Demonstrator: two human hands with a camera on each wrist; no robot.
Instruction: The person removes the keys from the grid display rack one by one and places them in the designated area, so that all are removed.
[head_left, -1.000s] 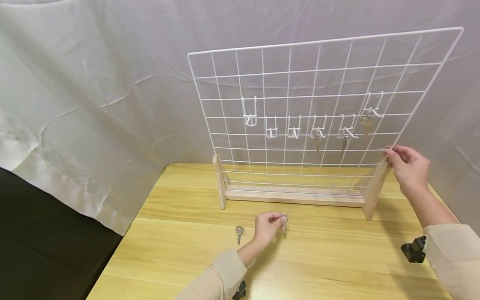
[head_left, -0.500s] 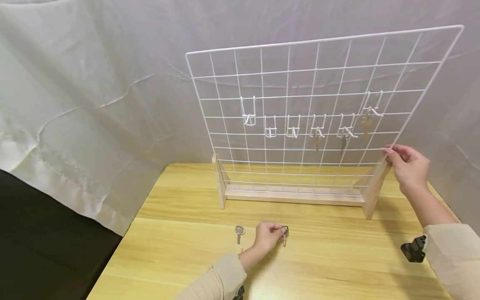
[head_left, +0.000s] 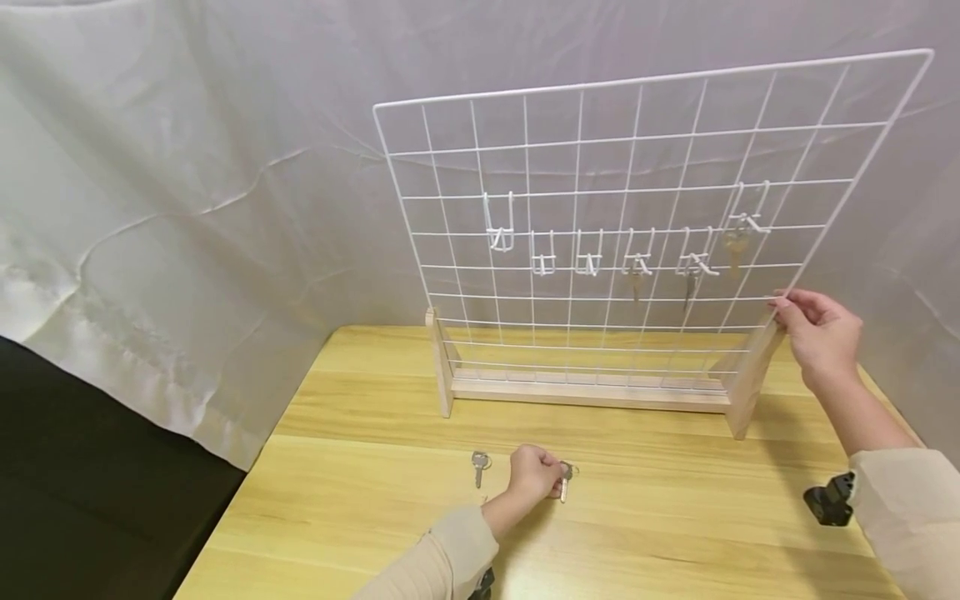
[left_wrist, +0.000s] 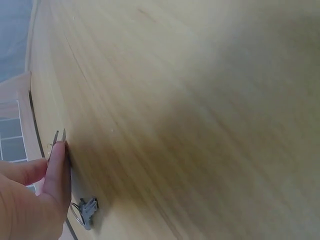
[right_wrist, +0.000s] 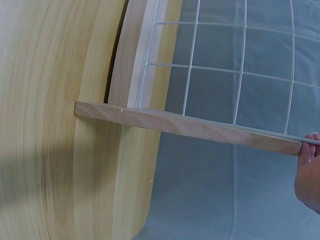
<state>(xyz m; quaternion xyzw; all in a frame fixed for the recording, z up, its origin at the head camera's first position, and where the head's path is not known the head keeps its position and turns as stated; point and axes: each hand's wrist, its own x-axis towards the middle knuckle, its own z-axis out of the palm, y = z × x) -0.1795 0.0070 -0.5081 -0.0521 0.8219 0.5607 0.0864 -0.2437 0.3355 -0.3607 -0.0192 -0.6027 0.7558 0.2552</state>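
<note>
My left hand point(head_left: 534, 475) is low over the table, pinching a key point(head_left: 565, 483) with a ring; in the left wrist view the fingertips close on thin metal tips point(left_wrist: 59, 135). Left of that hand another key point(head_left: 478, 468) with a ring lies on the wood. My right hand point(head_left: 827, 337) grips the right edge of the white wire grid point(head_left: 652, 79) where it meets the wooden upright point(head_left: 750, 383). In the right wrist view that hand point(right_wrist: 308, 175) is at the upright's end.
White hooks hang on the grid; keys hang from three at the right, one of them brass-coloured point(head_left: 735, 242). The left hook point(head_left: 499, 237) and two beside it hold no key. A wooden base bar point(head_left: 592, 393) joins the uprights on the table point(head_left: 337, 500). Pale cloth point(head_left: 225, 167) stands behind.
My left hand has moved down towards the table's near side with its key, which has come lower and slightly left. My right hand keeps its hold on the grid's edge.
</note>
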